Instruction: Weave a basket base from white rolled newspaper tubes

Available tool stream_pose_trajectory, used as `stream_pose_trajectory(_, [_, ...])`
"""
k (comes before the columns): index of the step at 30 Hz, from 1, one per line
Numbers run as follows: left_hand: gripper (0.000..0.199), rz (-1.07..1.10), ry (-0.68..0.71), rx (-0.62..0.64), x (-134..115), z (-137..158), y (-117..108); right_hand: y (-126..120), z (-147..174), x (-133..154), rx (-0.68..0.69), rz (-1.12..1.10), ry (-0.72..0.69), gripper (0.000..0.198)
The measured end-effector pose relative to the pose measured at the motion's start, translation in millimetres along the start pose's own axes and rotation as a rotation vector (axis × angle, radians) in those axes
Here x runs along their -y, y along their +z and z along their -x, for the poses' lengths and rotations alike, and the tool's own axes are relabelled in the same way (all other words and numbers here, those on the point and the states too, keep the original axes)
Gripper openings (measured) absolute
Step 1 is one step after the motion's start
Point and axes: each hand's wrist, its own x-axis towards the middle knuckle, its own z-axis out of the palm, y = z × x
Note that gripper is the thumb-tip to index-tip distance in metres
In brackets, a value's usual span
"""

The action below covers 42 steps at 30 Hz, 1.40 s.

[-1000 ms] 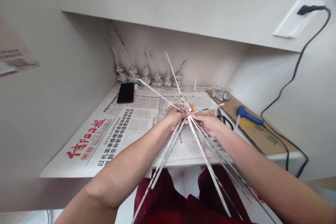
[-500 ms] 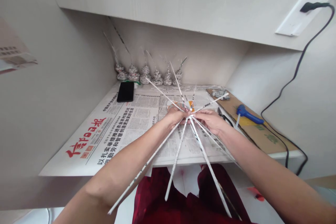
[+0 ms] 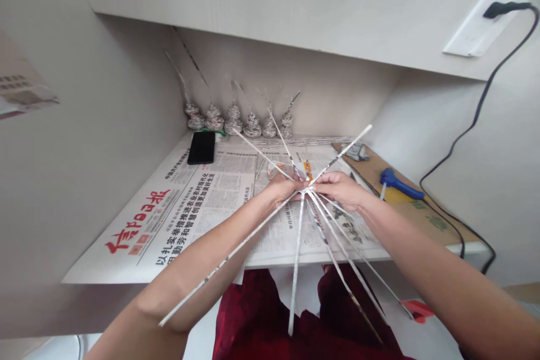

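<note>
Several thin rolled-newspaper sticks [image 3: 296, 261] cross at one centre and fan out like spokes, some toward my lap and others toward the back wall. My left hand [image 3: 286, 188] pinches the left side of that crossing, with thumb and fingers closed. On the right side, the fingers of my right hand [image 3: 337, 188] are closed on the sticks close to the centre. The two hands almost meet above the newspaper [image 3: 189, 208] on the table. My fingers partly hide the crossing itself.
Several gourd-shaped woven paper pieces [image 3: 233, 121] stand along the back wall. A black phone [image 3: 202, 148] lies at the left rear, beyond it loose paper sticks [image 3: 304, 141]. At right, a blue glue gun [image 3: 400, 183] rests on cardboard [image 3: 442, 225], its cord [image 3: 462, 138] running to a wall socket [image 3: 483, 22].
The spokes have turned about their centre: the front ones swing to the right and the right rear one points higher. Both hands stay at the centre.
</note>
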Motion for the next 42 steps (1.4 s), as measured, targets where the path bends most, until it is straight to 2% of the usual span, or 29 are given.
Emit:
stream_pose_trajectory(11, [0.018,0.035,-0.016,0.004,1,1,0,3,-5,-3,-0.012,-0.017,-0.02,0.031])
stream_pose_trajectory(18, [0.016,0.059,-0.008,-0.037,3,2,4,-3,-3,11,0.098,0.034,0.071,0.027])
stream_pose_trajectory(23, [0.021,0.098,0.038,-0.08,5,-2,6,-4,-6,20,0.058,0.16,0.078,0.023])
stream_pose_trajectory(28, [0.024,0.086,0.128,-0.101,6,-4,4,-7,-8,25,0.127,0.073,0.114,0.028])
stream_pose_trajectory(31, [0.026,0.035,0.15,-0.111,5,-3,4,-5,-5,27,0.158,0.162,0.095,0.034])
stream_pose_trajectory(34, [0.025,-0.008,0.145,-0.143,4,0,6,-2,-5,26,0.107,0.265,0.084,0.033])
stream_pose_trajectory(39, [0.024,-0.003,0.121,-0.156,1,4,9,-2,-14,25,0.131,0.294,0.033,0.028])
stream_pose_trajectory(42, [0.023,0.006,0.112,-0.161,-2,5,9,-3,-17,28,0.125,0.333,0.049,0.025])
